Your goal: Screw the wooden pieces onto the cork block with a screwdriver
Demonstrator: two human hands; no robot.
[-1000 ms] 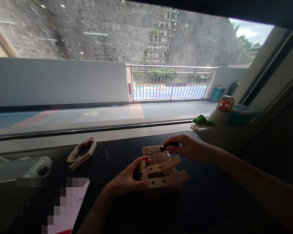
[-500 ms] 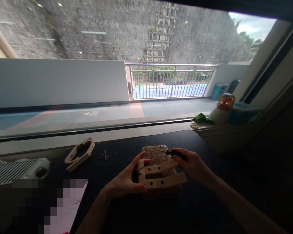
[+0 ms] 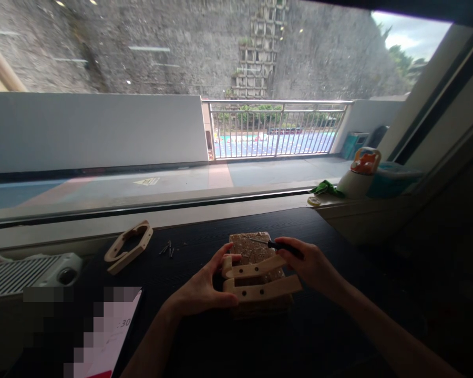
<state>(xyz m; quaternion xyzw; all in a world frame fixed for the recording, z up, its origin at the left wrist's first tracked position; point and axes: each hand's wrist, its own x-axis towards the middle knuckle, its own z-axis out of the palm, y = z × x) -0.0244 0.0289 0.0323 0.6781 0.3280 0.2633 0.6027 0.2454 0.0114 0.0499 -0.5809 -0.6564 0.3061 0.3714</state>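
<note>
A brown chipboard block (image 3: 252,249) lies on the dark table (image 3: 331,325), and on top of it rests a pale wooden piece with two arms (image 3: 260,279) that have small holes. My left hand (image 3: 205,286) grips the left end of that wooden piece, fingers curled round it. My right hand (image 3: 311,265) is closed on a small screwdriver with a black handle (image 3: 280,245), whose thin shaft points left over the block.
A second curved wooden part (image 3: 128,245) and several small dark screws (image 3: 168,249) lie at the table's far left. A tablet (image 3: 102,336) sits at the near left. A white appliance (image 3: 31,269) stands by the window. A bottle (image 3: 358,176) and green cloth (image 3: 326,188) rest on the sill.
My right hand has drawn back toward me with the screwdriver, from the block's far edge to beside the wooden arms. My left hand has kept its grip.
</note>
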